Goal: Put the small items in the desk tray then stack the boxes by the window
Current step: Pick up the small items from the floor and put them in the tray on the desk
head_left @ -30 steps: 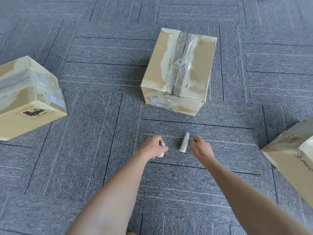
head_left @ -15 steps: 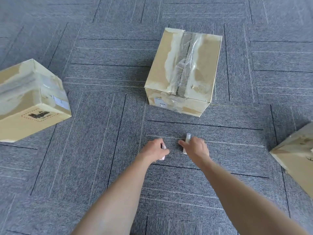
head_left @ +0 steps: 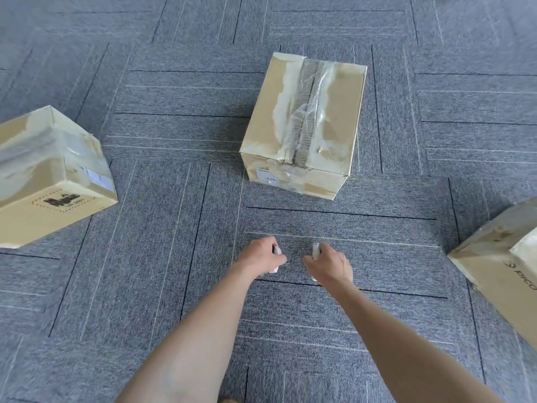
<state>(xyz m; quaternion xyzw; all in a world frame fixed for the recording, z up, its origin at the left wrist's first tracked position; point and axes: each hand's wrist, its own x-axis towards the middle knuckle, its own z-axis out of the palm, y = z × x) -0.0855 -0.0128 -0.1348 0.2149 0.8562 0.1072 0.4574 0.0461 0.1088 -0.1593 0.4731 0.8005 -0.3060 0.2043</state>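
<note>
- Head view, hands: the left hand (head_left: 261,257) is curled round a small pale item (head_left: 277,251), only its ends peeping out above and below the fist; the right hand (head_left: 328,264) is curled round a second small whitish tube (head_left: 315,250), whose tip shows just past the knuckles. Both fists are low over the grey carpet floor (head_left: 174,257), close to each other but apart — whether the items have left the floor cannot be told.
- Head view, boxes: a taped cardboard box (head_left: 305,123) sits straight ahead beyond the hands, a second box (head_left: 52,175) lies well off to the left, and a third box (head_left: 505,263) is cut by the right edge. All three stand separately on the carpet, none stacked.
- Head view, judgement: taking one item in each hand likely lets the person gather both in one go, so the first step seems under way. Neither desk tray nor window is in view, so carrying must follow — the boxes presumably wait until the hands are free.
</note>
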